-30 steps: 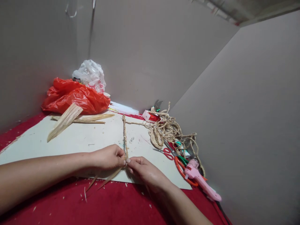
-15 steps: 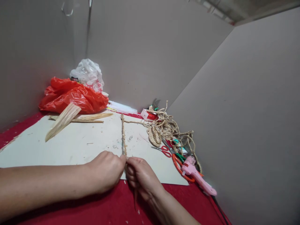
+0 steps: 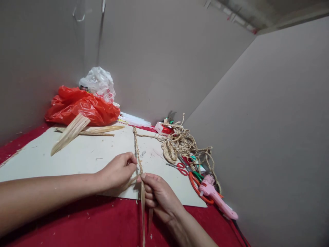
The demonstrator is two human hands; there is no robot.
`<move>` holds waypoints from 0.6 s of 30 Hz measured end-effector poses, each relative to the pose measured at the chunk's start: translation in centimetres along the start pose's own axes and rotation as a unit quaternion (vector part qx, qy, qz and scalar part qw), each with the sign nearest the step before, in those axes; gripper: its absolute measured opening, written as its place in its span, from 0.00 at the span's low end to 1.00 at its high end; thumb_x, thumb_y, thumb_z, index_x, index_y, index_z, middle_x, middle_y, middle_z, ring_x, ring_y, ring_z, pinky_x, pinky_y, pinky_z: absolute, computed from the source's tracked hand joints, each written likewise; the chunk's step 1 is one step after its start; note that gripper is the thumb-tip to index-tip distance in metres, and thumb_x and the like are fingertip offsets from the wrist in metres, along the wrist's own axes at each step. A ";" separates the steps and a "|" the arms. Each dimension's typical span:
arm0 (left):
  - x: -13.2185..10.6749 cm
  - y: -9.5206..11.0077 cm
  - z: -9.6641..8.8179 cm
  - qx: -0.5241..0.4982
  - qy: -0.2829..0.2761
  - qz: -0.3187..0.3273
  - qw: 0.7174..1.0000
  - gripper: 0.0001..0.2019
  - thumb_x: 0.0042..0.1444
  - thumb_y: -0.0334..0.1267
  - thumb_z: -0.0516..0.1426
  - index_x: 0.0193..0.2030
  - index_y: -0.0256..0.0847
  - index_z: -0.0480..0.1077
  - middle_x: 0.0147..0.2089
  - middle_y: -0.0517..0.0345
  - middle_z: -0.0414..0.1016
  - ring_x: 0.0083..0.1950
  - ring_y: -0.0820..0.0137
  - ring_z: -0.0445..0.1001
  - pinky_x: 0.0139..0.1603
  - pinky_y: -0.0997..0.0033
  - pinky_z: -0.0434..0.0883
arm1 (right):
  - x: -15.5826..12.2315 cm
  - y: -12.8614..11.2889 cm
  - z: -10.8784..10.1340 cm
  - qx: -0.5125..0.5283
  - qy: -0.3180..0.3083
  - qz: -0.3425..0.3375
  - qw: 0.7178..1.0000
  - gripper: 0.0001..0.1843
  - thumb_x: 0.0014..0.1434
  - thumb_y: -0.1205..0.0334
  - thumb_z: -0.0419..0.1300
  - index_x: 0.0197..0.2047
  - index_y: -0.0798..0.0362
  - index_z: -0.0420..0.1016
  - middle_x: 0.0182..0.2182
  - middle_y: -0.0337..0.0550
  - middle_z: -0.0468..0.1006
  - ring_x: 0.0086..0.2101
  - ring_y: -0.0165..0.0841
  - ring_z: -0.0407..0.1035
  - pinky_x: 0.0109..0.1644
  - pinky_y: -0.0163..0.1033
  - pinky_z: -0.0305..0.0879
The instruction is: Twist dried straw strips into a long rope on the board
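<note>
A thin braid of dried plant fibre point(image 3: 137, 147) runs from its knotted far end down the white board toward me. At its near end my right hand point(image 3: 158, 193) pinches it between thumb and forefinger. Below that pinch a flat loose strand point(image 3: 143, 212) hangs over the red cloth, and another tip shows under the right hand. My left hand point(image 3: 118, 171) is just left of the braid, fingers curled. A second strand point(image 3: 130, 182) stretches from the braid to beneath the left hand, which appears closed on it; the grip itself is hidden.
Coiled braided cord point(image 3: 171, 151), red-handled scissors point(image 3: 181, 168), larger orange-handled shears point(image 3: 194, 183) and a pink glue gun point(image 3: 214, 195) lie right. Dried husk strips point(image 3: 72, 133) and a red plastic bag point(image 3: 84, 106) are at the back left of the white board point(image 3: 84, 161).
My left hand has moved up and left, away from the right hand. A loose strand now hangs straight down in front of the right hand, which still pinches the braid.
</note>
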State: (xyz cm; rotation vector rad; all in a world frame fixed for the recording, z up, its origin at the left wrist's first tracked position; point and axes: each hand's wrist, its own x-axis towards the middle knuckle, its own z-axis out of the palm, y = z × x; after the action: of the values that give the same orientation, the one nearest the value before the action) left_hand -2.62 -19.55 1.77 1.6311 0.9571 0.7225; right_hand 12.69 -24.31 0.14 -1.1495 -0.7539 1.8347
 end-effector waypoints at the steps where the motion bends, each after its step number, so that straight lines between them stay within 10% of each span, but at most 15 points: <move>1: 0.5 -0.7 0.2 -0.060 -0.037 -0.060 0.996 0.06 0.47 0.34 0.48 0.32 0.39 0.63 0.22 0.62 0.66 0.24 0.74 0.63 0.27 0.75 0.59 | 0.0 -0.1 0.0 -0.006 -0.006 0.000 1.000 0.14 0.49 0.54 0.64 0.28 0.57 0.67 0.11 0.22 0.46 0.14 0.17 0.33 0.16 0.28 0.27; 4: 1.0 -2.2 1.0 -0.132 -0.141 -0.158 0.968 0.07 0.48 0.37 0.46 0.25 0.39 0.61 0.16 0.65 0.58 0.18 0.76 0.54 0.22 0.75 0.54 | 0.0 -0.2 -0.1 -0.036 -0.026 -0.002 0.999 0.15 0.51 0.54 0.62 0.26 0.58 0.67 0.11 0.23 0.47 0.13 0.17 0.34 0.16 0.29 0.28; 10: 0.9 -2.4 0.4 -0.030 -0.144 -0.050 0.988 0.11 0.46 0.36 0.46 0.20 0.37 0.66 0.20 0.62 0.63 0.23 0.76 0.56 0.27 0.75 0.55 | 0.2 -0.1 -0.6 -0.162 0.004 -0.005 0.987 0.17 0.52 0.49 0.60 0.28 0.56 0.70 0.10 0.24 0.48 0.13 0.20 0.36 0.17 0.31 0.31; 18: 1.5 -2.0 -0.3 0.008 -0.188 -0.047 0.981 0.11 0.47 0.40 0.48 0.22 0.38 0.67 0.25 0.61 0.69 0.30 0.72 0.64 0.37 0.75 0.61 | 0.2 -0.4 -0.7 -0.412 0.024 -0.126 0.902 0.15 0.59 0.58 0.51 0.27 0.56 0.72 0.22 0.36 0.67 0.23 0.26 0.56 0.27 0.31 0.51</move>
State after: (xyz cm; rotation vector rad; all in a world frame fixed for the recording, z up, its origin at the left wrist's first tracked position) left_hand -2.54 -17.86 -0.08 1.6497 0.7607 0.3245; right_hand 13.42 -23.92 0.05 -1.5036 -1.6566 1.2629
